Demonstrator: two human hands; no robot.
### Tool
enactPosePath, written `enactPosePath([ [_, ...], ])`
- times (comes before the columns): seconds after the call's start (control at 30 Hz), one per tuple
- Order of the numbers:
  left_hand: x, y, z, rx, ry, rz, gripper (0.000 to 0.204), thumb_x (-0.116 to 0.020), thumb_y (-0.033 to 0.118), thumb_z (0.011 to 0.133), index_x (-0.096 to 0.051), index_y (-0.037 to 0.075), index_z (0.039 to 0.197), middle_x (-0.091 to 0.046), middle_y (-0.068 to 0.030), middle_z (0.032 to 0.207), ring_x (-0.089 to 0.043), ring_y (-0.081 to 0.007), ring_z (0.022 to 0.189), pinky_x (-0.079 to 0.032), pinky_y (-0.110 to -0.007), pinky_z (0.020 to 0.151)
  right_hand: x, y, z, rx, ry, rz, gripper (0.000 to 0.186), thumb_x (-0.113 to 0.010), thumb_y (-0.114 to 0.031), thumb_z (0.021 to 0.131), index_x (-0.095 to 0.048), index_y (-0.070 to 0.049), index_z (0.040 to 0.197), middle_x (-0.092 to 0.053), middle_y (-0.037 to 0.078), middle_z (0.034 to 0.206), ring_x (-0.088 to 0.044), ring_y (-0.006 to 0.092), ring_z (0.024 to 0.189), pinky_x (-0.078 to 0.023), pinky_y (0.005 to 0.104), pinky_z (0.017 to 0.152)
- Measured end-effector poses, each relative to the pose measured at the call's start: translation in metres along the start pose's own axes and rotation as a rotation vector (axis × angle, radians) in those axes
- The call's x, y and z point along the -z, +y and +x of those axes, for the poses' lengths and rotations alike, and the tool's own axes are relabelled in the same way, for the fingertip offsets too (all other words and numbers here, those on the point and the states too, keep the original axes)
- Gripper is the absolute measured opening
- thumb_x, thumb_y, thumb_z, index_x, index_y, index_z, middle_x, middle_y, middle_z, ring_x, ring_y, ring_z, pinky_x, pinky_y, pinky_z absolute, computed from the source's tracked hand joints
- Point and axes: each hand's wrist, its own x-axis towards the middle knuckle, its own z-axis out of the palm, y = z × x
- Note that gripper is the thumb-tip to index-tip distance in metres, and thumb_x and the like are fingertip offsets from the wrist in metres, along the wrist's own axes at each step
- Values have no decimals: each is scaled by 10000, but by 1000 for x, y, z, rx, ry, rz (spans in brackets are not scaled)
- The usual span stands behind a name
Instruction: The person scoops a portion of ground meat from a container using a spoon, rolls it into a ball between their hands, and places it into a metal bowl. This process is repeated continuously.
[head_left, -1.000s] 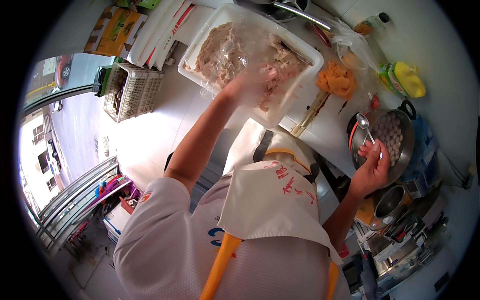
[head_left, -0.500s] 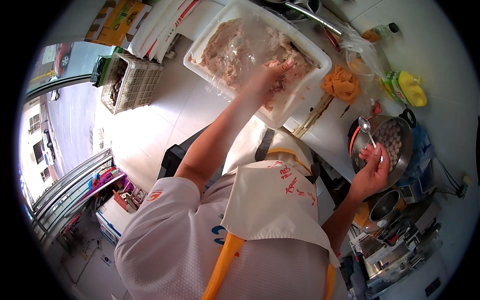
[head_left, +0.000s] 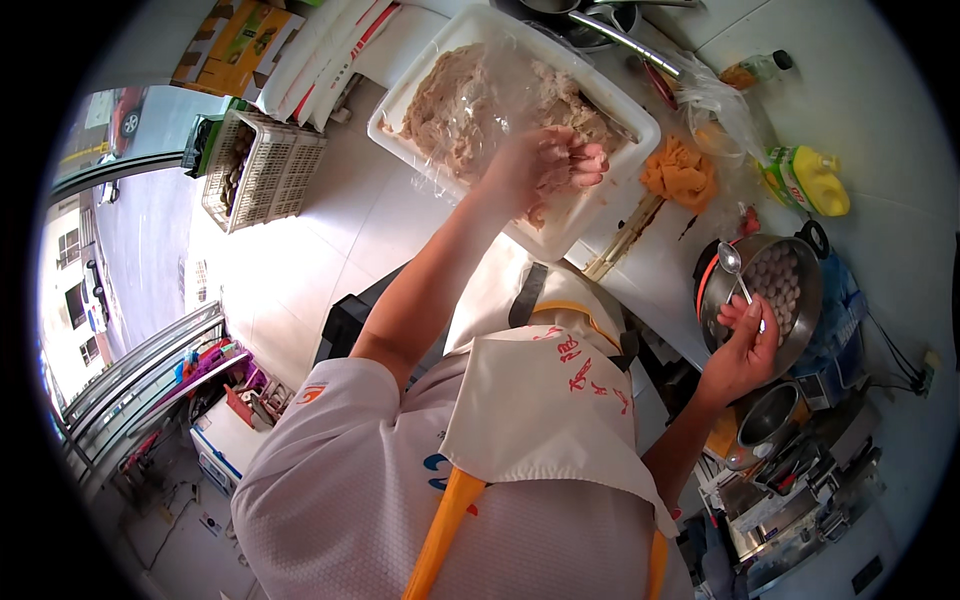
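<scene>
A white plastic tub point(head_left: 401, 92) at the top holds pinkish minced meat paste point(head_left: 446, 105), partly under a clear plastic sheet. My left hand point(head_left: 560, 165) is over the tub's near right part, its fingers curled around some of the paste; how much it holds is partly hidden. My right hand point(head_left: 743, 345) grips a metal spoon point(head_left: 731, 262) by its handle, bowl end pointing away from me. Beneath it stands a metal pot point(head_left: 712, 300) with many greyish round meatballs point(head_left: 777, 278) in it. The spoon's bowl is above the pot's left rim.
An orange paste-like lump point(head_left: 680, 172) lies right of the tub, beside a clear plastic bag point(head_left: 715, 105). A yellow jug point(head_left: 818, 182) and a bottle point(head_left: 757, 69) stand by the wall. A white crate point(head_left: 275, 170) is at left; a metal bowl point(head_left: 768, 412) sits below the pot.
My left hand has drawn back from the paste toward the tub's near right side, its fingers curling. My right hand and the spoon have barely moved.
</scene>
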Motion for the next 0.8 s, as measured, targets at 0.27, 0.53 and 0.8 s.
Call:
enactPosePath([
  [0.27, 44, -10, 28, -163, -227, 236, 199, -757, 212, 996, -687, 42, 1072, -729, -71, 925, -677, -140, 776, -568, -297, 671, 3, 3, 0, -20, 2, -1, 226, -588, -109, 1100, -680, 40, 1242, -771, 146, 985, -704, 155, 791, -598, 292, 713],
  [0.53, 23, -10, 8, -125, -34, 448, 304, -755, 247, 986, -693, -23, 1111, -732, -111, 973, -701, -208, 820, -576, -357, 716, 7, 4, 0, -17, 9, -2, 232, -591, -115, 1100, -678, 40, 1250, -771, 155, 995, -710, 159, 795, -602, 285, 712],
  [0.8, 12, -2, 10, -164, -208, 43, 261, -696, 252, 1033, -672, 5, 1115, -715, -125, 960, -709, -223, 850, -592, -329, 774, 7, 4, 0, -26, 10, -20, 228, -587, -106, 1101, -676, 41, 1251, -772, 157, 998, -710, 156, 794, -601, 282, 712],
])
